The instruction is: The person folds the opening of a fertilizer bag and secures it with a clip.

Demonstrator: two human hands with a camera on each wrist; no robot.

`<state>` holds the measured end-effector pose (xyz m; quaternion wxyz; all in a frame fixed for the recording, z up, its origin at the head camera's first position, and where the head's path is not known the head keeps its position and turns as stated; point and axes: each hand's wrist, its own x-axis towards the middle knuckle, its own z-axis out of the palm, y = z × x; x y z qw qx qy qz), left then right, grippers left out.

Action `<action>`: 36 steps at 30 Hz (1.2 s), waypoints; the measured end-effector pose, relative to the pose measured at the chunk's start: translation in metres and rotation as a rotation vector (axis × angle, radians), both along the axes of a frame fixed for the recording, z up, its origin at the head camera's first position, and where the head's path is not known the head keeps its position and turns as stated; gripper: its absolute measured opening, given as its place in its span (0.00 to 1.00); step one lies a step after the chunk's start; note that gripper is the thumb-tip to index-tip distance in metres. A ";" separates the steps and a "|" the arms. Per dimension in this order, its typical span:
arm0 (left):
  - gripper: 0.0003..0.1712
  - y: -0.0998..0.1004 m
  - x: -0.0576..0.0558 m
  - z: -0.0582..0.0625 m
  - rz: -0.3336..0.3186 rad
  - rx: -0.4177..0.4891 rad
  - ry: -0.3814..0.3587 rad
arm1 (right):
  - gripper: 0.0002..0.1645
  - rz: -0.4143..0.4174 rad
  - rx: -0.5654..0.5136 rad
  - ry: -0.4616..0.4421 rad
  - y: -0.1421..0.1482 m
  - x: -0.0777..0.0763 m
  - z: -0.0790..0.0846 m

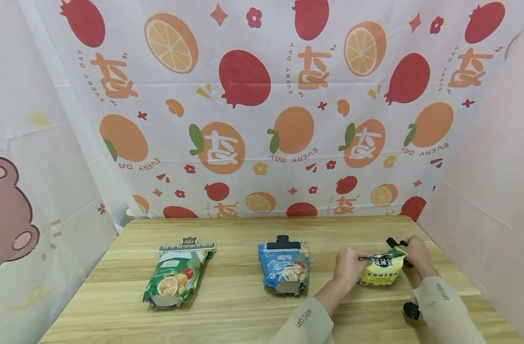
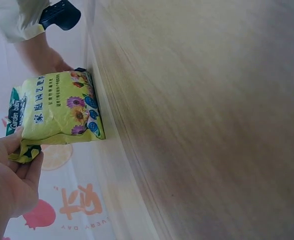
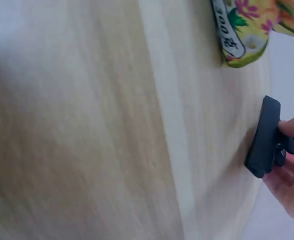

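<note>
A yellow and green bag of plant fertilizer stands at the right of the table. My left hand pinches its top corner between thumb and fingers, as the left wrist view also shows on the yellow bag. In my right hand is a black bag clip, gripped by its handle between thumb and fingers. The clip is beside the bag, apart from it in the right wrist view, with its long bar over the table.
On the wooden table lie a green bag closed by a printed clip at left and a blue bag with a black clip in the middle. A fruit-print curtain hangs behind.
</note>
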<state>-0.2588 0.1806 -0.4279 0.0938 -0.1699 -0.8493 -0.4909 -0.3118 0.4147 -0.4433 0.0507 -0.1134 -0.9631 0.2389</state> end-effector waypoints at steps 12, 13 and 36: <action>0.07 0.001 0.001 0.001 0.016 -0.006 -0.013 | 0.21 0.056 -0.004 0.082 0.000 0.001 0.007; 0.07 0.001 0.001 0.001 0.016 -0.006 -0.011 | 0.21 0.055 -0.005 0.090 0.000 0.001 0.007; 0.06 0.001 0.002 0.000 0.006 0.046 -0.031 | 0.20 0.014 -0.167 0.560 -0.028 0.039 0.058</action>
